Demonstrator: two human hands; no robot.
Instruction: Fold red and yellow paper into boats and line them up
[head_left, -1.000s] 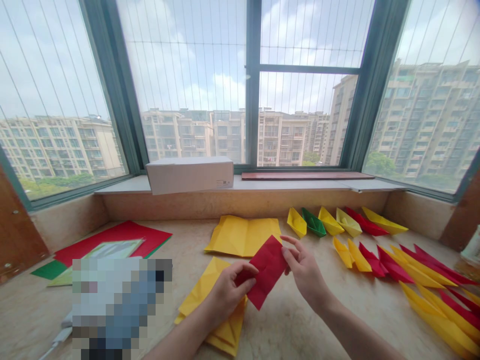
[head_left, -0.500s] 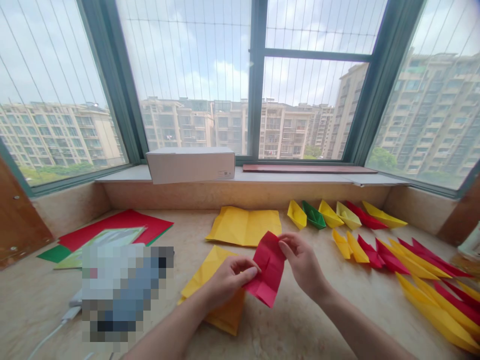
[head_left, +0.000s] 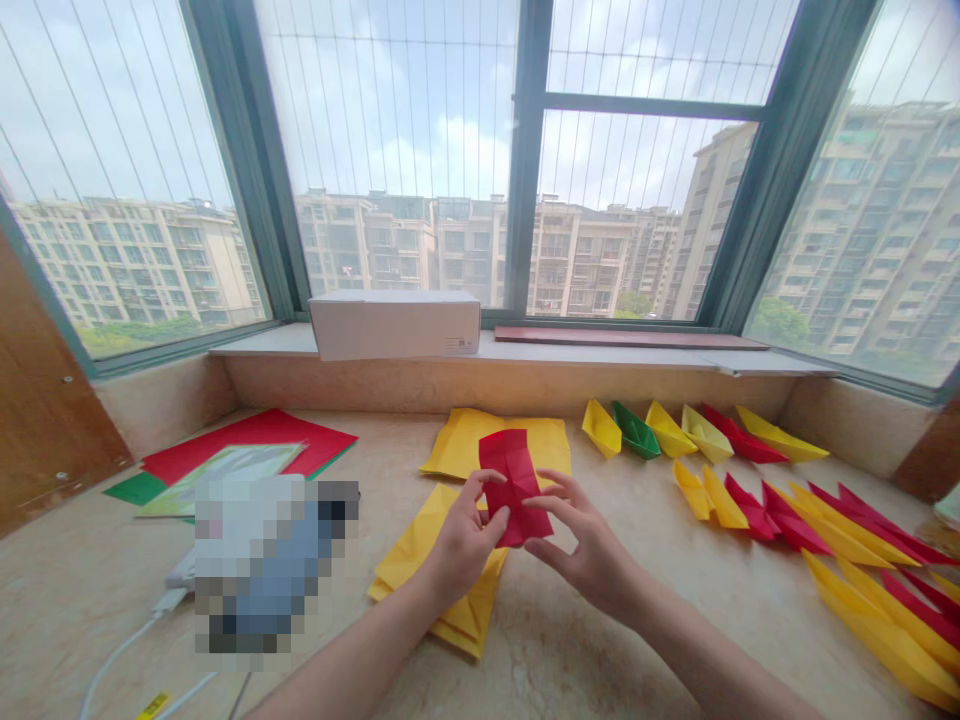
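A creased piece of red folded paper [head_left: 511, 480] is held up in front of me, above the counter. My left hand [head_left: 466, 535] pinches its left edge between thumb and fingers. On the other side, the fingertips of my right hand [head_left: 581, 535] touch the paper's right edge, with the thumb spread apart below at its lower corner. Behind the red piece lies a creased yellow sheet [head_left: 457, 440], partly covered by it. Folded yellow papers [head_left: 412, 535] rest under and beside my left hand.
Several folded paper boats [head_left: 660, 430] in yellow, green and red stand in rows on the right. Red sheets [head_left: 240, 440] and green sheets [head_left: 142, 488] lie at the left, near a blurred-out object [head_left: 277, 570] and a white cable [head_left: 112, 650]. A white box [head_left: 397, 325] sits on the sill.
The red paper has been turned from a slant to nearly upright and raised slightly. My right hand has shifted from its upper corner to its lower right edge. The view has shifted a little.
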